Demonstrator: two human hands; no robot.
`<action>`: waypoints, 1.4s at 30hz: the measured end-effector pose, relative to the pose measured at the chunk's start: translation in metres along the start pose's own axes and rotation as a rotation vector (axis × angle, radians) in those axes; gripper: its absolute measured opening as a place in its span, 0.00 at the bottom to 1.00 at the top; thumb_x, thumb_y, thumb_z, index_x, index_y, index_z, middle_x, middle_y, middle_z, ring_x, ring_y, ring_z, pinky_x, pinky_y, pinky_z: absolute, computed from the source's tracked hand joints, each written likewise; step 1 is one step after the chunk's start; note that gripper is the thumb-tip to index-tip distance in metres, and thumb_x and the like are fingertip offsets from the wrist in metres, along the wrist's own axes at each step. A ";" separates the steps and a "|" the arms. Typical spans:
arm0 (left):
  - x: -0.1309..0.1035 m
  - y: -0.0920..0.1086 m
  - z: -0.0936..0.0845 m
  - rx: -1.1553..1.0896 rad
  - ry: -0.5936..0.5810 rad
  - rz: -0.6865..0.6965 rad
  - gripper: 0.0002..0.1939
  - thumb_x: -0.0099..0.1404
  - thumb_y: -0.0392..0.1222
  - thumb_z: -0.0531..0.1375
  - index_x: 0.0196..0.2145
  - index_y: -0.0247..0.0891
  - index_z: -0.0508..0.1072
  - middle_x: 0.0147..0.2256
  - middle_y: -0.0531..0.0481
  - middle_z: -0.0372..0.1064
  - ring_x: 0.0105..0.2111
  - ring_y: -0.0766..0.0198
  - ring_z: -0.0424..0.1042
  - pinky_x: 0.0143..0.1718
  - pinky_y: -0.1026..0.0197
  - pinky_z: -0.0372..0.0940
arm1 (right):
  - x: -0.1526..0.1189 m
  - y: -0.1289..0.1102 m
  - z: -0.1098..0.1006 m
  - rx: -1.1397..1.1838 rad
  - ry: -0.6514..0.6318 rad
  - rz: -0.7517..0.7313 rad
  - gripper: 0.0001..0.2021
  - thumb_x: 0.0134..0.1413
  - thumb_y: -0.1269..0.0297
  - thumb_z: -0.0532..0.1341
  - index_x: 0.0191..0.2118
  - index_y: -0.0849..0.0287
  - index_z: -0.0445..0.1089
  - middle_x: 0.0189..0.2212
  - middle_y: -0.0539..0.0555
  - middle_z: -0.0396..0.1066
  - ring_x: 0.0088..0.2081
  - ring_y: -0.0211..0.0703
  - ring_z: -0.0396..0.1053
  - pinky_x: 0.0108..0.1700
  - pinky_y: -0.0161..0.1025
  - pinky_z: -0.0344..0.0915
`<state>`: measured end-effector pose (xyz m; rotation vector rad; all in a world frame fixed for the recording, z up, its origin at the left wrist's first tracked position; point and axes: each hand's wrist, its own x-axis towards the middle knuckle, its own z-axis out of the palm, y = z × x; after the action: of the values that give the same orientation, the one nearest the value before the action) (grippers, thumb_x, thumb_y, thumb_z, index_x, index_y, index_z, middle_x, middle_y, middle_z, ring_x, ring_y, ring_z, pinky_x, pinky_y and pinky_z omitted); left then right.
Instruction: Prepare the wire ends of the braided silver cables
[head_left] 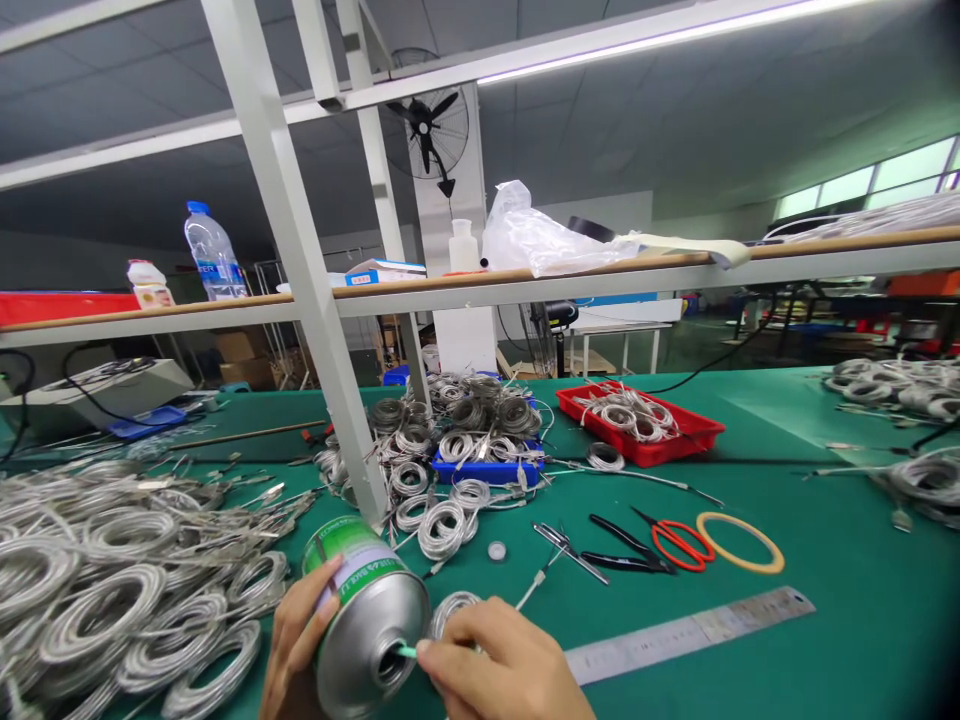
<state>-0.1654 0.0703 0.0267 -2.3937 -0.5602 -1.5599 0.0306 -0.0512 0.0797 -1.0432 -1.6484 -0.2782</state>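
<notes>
A green and silver metal can (375,600) is tilted with its open mouth toward me. Wrapped round its left side, my left hand (300,630) holds it. My right hand (502,660) is closed in a pinch on a thin light-green stick (407,651), whose far end reaches into the can's mouth. How deep it goes is hidden. Just behind the right hand lies a coiled cable (454,605), partly covered by it. A small round cap (496,551) rests on the green table beyond the can.
Cable coils (112,590) are heaped at left. A blue tray (487,470) and a red tray (645,445) hold more. Black-handled cutters (626,550), red-handled scissors (682,545), a yellow ring (739,540) and a steel ruler (690,635) lie at right. A shelf post (330,380) stands behind the can.
</notes>
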 end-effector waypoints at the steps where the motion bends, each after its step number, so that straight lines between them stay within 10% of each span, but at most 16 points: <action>1: 0.001 0.000 0.000 -0.010 0.003 0.004 0.43 0.52 0.23 0.59 0.59 0.52 0.47 0.58 0.45 0.51 0.52 0.48 0.57 0.50 0.43 0.54 | -0.001 0.000 0.002 -0.021 -0.004 -0.005 0.12 0.54 0.69 0.53 0.31 0.53 0.74 0.20 0.52 0.70 0.21 0.37 0.63 0.19 0.31 0.59; 10: 0.002 0.000 0.002 -0.017 0.060 0.072 0.44 0.49 0.16 0.56 0.59 0.46 0.50 0.58 0.45 0.52 0.53 0.49 0.57 0.51 0.40 0.53 | -0.006 -0.001 0.024 0.034 0.252 -0.070 0.14 0.57 0.69 0.50 0.27 0.59 0.70 0.19 0.50 0.72 0.21 0.35 0.66 0.23 0.30 0.61; 16: 0.002 -0.001 0.001 0.011 0.066 0.104 0.45 0.48 0.16 0.57 0.59 0.46 0.50 0.58 0.46 0.52 0.53 0.50 0.58 0.51 0.41 0.54 | -0.005 -0.005 0.023 -0.165 0.291 -0.128 0.17 0.59 0.68 0.50 0.21 0.57 0.68 0.14 0.47 0.66 0.16 0.34 0.58 0.17 0.34 0.46; 42: 0.002 -0.006 -0.009 0.120 0.051 0.176 0.45 0.50 0.15 0.57 0.59 0.46 0.49 0.60 0.48 0.49 0.54 0.51 0.56 0.53 0.41 0.54 | -0.002 0.023 0.007 -0.447 -0.133 -0.802 0.02 0.52 0.70 0.59 0.30 0.61 0.64 0.16 0.42 0.56 0.16 0.32 0.49 0.17 0.37 0.42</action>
<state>-0.1747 0.0721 0.0325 -2.2419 -0.4077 -1.4654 0.0435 -0.0342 0.0678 -0.6652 -2.1254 -1.1654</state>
